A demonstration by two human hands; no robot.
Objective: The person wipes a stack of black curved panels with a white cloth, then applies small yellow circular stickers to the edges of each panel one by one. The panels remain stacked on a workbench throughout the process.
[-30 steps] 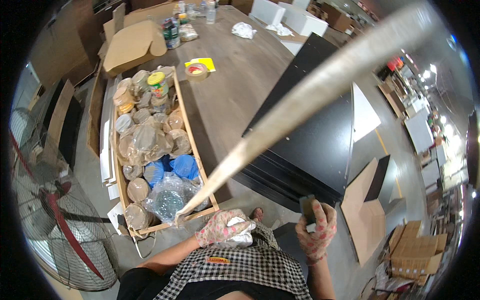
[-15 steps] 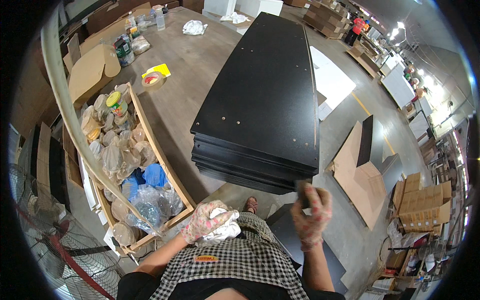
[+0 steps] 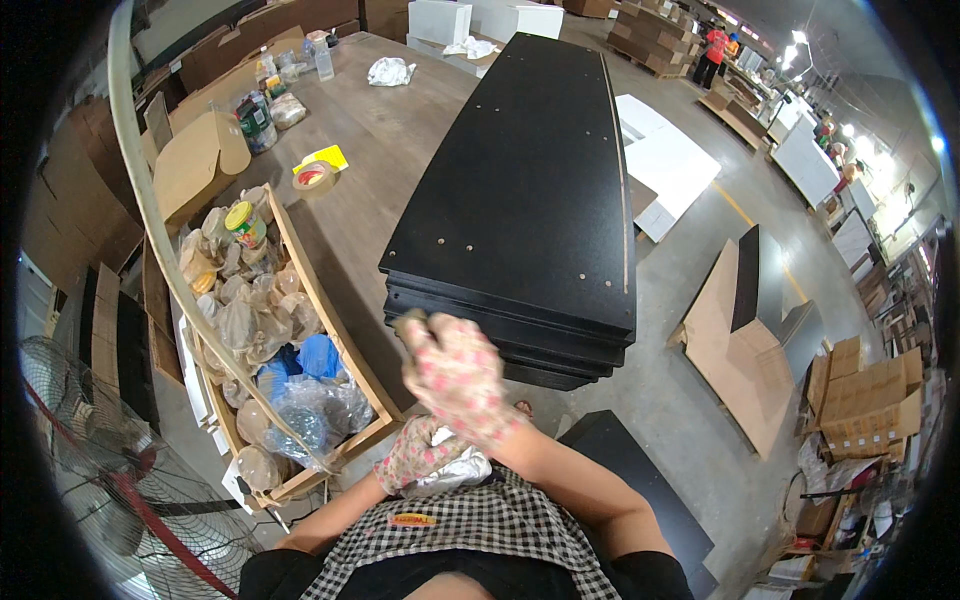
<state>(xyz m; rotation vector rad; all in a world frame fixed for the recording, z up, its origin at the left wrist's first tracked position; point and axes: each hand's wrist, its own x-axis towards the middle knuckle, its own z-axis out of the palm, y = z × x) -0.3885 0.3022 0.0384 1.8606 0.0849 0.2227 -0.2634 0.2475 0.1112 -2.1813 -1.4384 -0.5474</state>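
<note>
A stack of black panels (image 3: 510,190) lies in front of me, its top board drilled with several small holes. My right hand (image 3: 460,380), in a pink-patterned glove, is closed at the stack's near left corner. A small dark block (image 3: 408,318) shows at its fingertips; blur hides its exact kind and whether it touches the panel edges. Lower down, close to my apron, my left hand (image 3: 420,455) in a matching glove is closed around a bunched white cloth (image 3: 462,472). My right forearm crosses in front of the cloth and partly covers it.
A wooden crate (image 3: 335,350) of bagged jars stands at the left, below a brown table (image 3: 400,120) with a tape roll (image 3: 314,180) and bottles. A pale hose (image 3: 150,200) hangs across the left. A fan (image 3: 110,490) stands lower left; cardboard (image 3: 735,370) lies right.
My right hand has swung left along the stack's near edge, from its right corner to its left corner, carrying the small dark block. My left hand keeps the cloth near the apron.
</note>
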